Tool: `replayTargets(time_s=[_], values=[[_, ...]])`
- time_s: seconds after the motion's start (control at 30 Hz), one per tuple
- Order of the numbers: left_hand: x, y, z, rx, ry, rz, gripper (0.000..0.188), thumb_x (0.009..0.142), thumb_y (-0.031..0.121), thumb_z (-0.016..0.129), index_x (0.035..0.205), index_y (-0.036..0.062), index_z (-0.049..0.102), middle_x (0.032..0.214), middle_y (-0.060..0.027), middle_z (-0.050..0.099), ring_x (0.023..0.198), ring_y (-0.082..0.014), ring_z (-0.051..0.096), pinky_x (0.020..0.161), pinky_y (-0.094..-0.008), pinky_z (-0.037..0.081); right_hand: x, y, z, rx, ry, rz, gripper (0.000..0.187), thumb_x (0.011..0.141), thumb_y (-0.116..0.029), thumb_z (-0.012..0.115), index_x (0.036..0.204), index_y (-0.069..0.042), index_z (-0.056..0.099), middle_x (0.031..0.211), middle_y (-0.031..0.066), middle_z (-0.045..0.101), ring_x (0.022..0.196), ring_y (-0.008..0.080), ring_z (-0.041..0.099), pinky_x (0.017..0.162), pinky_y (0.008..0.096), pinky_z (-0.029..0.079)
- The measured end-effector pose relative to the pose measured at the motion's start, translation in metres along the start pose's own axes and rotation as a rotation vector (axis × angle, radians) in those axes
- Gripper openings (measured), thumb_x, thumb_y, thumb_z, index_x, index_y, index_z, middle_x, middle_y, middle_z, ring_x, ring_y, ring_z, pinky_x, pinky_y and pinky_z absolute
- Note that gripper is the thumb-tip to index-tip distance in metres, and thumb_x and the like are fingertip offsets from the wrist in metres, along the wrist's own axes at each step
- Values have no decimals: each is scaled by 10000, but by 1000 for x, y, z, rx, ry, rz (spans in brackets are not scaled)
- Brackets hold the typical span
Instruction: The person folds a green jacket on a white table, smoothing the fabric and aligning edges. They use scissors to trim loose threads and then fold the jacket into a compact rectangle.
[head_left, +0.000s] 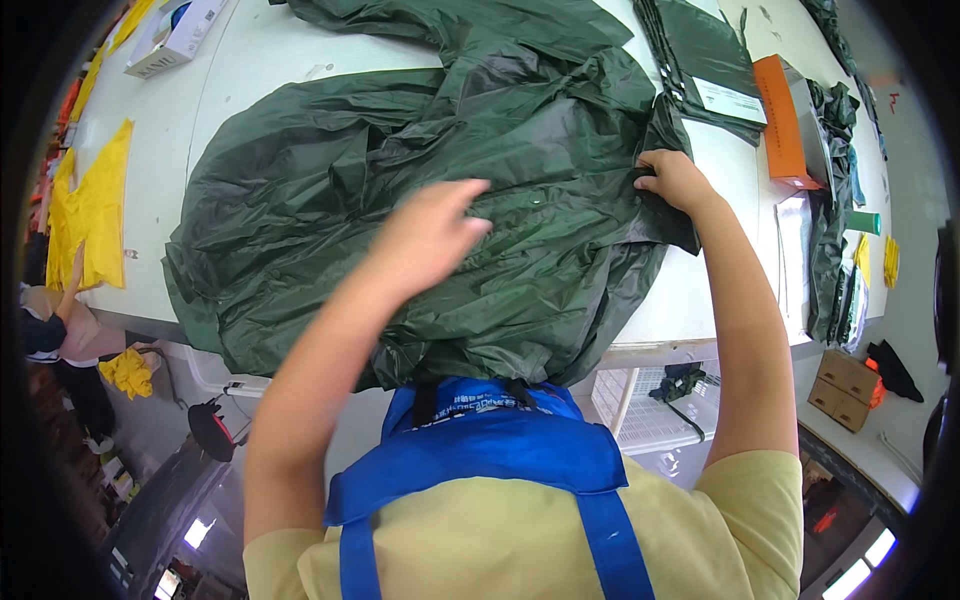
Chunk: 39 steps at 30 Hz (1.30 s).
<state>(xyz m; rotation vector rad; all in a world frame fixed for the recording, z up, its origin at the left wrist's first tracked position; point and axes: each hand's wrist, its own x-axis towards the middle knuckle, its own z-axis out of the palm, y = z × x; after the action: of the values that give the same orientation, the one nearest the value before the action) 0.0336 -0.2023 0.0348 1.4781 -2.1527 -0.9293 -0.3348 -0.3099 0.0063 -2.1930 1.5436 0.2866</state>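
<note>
White table. Dark green sheeting, twelve o'clock: laid out, but creased, neither flat nor folded; judged partway. Right hand, two o'clock: pinching its edge. Left hand, eleven o'clock: blurred, thumb and fingers parted, contact unclear.

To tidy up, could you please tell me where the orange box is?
In the head view, the orange box is upper right, beside the flat green sheets.
</note>
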Motion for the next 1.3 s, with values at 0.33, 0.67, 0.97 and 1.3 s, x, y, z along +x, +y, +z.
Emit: replayTargets(time_s=[0.33,0.67,0.97,1.3], values=[[75,-17,121,-119,11,-196,133,814,204,651,883,110,714,910,-98,636,854,-295,608,773,-414,459,16,22,28,528,-32,201,127,820,-91,660,908,-7,623,724,47,597,591,122,542,562,274,460],[105,-20,98,-64,-293,-361,147,671,141,779,730,61,671,707,-97,659,714,-270,640,649,-368,490,27,30,26,595,-74,314,136,769,-90,717,809,-6,617,695,41,597,568,111,553,552,266,452],[105,-22,93,61,-363,-250,216,735,230,750,873,81,680,905,-135,679,890,-330,645,745,-420,517,26,26,22,464,-36,271,143,748,-95,730,796,-23,615,680,55,607,588,132,571,564,288,460],[-64,-58,-38,157,-107,-405,115,769,147,699,857,97,645,800,-65,634,791,-274,613,683,-391,477,-16,32,14,-130,644,280,120,895,-173,544,983,-106,591,964,144,572,877,352,600,749,446,494]])
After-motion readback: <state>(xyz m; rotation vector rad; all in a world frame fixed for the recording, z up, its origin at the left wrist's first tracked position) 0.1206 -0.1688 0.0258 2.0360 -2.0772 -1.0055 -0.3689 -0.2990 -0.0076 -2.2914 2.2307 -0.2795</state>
